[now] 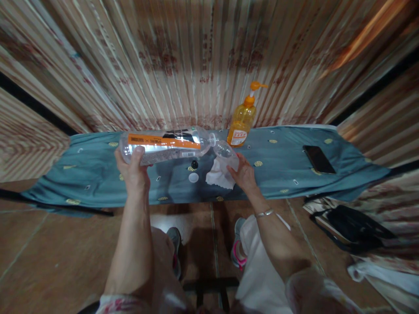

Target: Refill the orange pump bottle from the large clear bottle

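Observation:
My left hand (134,170) is wrapped round the base end of a large clear plastic bottle (163,145) with an orange and silver label. The bottle lies level above the cloth, its uncapped neck pointing right. At its mouth is a small clear plastic cup (225,152), tilted towards the neck, with my right hand (242,172) closed on it. Whether liquid is flowing I cannot tell. Below the cup a crumpled white tissue (220,175) lies on the cloth. A small black cap (194,164) and a round whitish lid (193,177) lie beneath the bottle's neck.
A pump bottle of yellow liquid (242,122) stands behind the cup. To the right, a dark phone (319,159) lies on the green tablecloth (278,174). Striped curtains (196,65) hang close behind the table. A black bag (353,226) is at the lower right.

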`<state>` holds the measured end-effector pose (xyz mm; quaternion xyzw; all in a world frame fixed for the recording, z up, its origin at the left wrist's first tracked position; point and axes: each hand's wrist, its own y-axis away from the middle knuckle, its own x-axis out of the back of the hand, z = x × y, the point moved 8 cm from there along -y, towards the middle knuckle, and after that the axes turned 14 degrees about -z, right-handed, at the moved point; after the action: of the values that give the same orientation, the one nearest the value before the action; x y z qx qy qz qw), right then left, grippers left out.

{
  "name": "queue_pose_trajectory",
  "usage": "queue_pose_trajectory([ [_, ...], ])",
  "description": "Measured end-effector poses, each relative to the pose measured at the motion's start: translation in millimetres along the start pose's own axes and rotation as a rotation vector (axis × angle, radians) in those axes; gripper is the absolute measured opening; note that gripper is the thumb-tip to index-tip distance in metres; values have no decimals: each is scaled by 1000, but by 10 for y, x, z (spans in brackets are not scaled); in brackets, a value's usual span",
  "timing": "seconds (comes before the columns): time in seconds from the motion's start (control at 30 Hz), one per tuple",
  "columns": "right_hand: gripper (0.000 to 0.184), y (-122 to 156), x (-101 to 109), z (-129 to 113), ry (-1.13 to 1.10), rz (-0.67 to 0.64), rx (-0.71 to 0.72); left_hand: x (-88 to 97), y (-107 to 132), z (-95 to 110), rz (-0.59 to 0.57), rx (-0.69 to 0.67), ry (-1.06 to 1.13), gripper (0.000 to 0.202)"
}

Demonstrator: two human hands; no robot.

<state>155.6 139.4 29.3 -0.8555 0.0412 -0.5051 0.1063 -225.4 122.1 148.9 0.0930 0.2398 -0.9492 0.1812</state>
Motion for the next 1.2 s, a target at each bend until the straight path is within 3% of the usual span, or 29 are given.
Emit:
queue_pose_trajectory([
  [0.67,61,-8,-29,26,35,-4,5,68,-44,-74,-3,-28,-18,73],
  [0.87,61,-8,-26,33,25,2,-6,15,-37,-35,-42,-26,-36,66],
  [1.03,59,-6,-22,26,39,16,-1,34,-25,-39,8,-27,8,71],
  [1.2,60,-6,-33,29,73,10,0,17,-32,-25,-21,-25,-1,71],
])
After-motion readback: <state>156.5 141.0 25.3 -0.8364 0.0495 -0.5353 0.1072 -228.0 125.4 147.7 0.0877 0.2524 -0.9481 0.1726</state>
